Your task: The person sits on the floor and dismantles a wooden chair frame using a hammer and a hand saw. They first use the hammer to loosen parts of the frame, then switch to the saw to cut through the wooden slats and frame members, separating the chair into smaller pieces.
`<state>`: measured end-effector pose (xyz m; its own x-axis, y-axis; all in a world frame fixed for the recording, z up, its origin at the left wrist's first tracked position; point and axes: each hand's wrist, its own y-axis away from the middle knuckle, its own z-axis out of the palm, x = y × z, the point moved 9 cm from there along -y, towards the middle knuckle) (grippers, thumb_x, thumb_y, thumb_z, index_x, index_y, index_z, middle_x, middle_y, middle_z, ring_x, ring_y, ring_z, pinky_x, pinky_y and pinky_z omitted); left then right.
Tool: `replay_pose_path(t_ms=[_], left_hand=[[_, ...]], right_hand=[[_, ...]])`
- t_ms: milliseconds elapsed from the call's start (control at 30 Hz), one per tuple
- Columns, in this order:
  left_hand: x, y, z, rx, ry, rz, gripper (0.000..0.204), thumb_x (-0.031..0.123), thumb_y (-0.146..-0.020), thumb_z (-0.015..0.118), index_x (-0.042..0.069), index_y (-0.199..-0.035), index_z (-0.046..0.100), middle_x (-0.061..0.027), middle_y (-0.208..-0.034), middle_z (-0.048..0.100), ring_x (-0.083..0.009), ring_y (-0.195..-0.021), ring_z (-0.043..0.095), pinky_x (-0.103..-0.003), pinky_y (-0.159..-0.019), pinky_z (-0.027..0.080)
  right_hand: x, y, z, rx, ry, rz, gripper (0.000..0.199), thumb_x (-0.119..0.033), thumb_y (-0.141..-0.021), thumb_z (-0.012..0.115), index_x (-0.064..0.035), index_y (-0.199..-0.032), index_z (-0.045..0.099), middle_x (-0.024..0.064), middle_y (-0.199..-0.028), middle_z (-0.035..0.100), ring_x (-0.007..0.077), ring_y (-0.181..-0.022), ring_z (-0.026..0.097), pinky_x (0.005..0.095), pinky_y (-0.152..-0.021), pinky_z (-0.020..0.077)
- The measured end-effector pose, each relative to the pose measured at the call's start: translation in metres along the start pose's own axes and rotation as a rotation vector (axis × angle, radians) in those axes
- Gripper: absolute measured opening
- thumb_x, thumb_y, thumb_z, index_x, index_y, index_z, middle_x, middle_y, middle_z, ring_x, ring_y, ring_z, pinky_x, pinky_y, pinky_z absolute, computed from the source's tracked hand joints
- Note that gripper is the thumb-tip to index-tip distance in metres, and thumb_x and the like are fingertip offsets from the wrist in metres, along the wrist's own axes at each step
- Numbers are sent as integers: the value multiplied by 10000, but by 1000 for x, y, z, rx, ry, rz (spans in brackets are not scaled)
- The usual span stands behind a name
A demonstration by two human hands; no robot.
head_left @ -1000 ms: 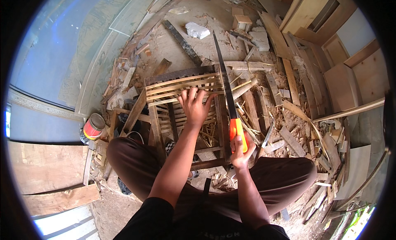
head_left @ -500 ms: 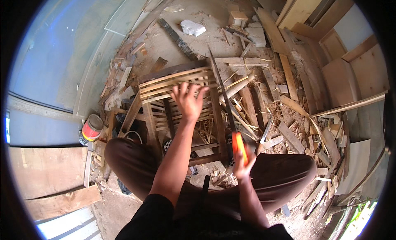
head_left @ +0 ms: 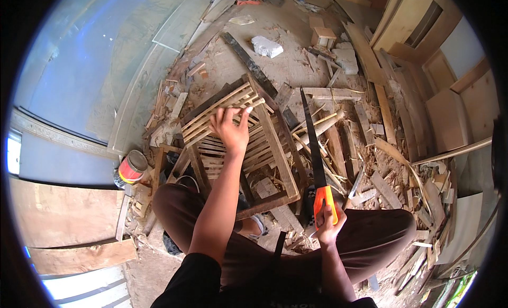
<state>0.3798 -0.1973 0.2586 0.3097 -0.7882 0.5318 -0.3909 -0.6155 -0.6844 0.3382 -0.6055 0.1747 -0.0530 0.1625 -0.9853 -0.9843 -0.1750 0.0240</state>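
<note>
Head view: A person sits with knees apart, a wooden frame between them and a saw beside it.
Left hand: It lies on top of the frame, near the far end. The fingers bend over the thin slats. The thumb points to the right, close to the end of a slat. One cannot tell how hard the hand pinches.
Right hand: It is wrapped around the orange handle, with the fingers curled in tight.
Saw: The handle sits in the right hand's palm. The long dark blade sticks out past the fingers and points away from the person. The blade is just to the right of the frame in the view.
Wooden frame: It is tipped and turned at a slant. The slats the left hand is on are at its far side. A thick bar runs down its right side.
Around them: Bits of wood lie all over the ground on the right. A red and yellow can is by the left knee. A white block lies farther off.
</note>
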Motion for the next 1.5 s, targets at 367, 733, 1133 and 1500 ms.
replay_pose_path(t_ms=[367,733,1133,1500], left_hand=[[54,41,0,-82,26,164,302,386,-822,896,165,-842,692,16,-931,529,-258,-951,501,-437,-891,336],[74,60,2,-126,-10,137,317,424,-793,898,186,-853,698,8,-948,527,-269,-975,501,-449,-894,345],[79,59,-1,-140,-11,115,316,362,-801,905,132,-884,704,-12,-942,568,-294,-958,503,-454,-907,364],[76,62,4,-123,-9,134,323,387,-787,913,163,-882,699,8,-981,533,-273,-997,495,-452,-909,349]], right_hand=[[-134,-123,67,-187,465,-216,164,-130,-990,731,5,-969,641,29,-715,594,95,-655,537,296,-603,465],[-41,-194,114,-124,132,-102,92,-39,-980,736,6,-1060,741,-11,-869,673,67,-795,581,247,-742,488],[-7,-203,140,-155,-106,220,124,-11,-936,779,-19,-1005,676,-14,-929,670,93,-848,595,270,-807,490],[-5,-204,139,-169,-99,296,127,-17,-965,728,-18,-1072,660,-10,-927,654,93,-839,592,275,-751,483]])
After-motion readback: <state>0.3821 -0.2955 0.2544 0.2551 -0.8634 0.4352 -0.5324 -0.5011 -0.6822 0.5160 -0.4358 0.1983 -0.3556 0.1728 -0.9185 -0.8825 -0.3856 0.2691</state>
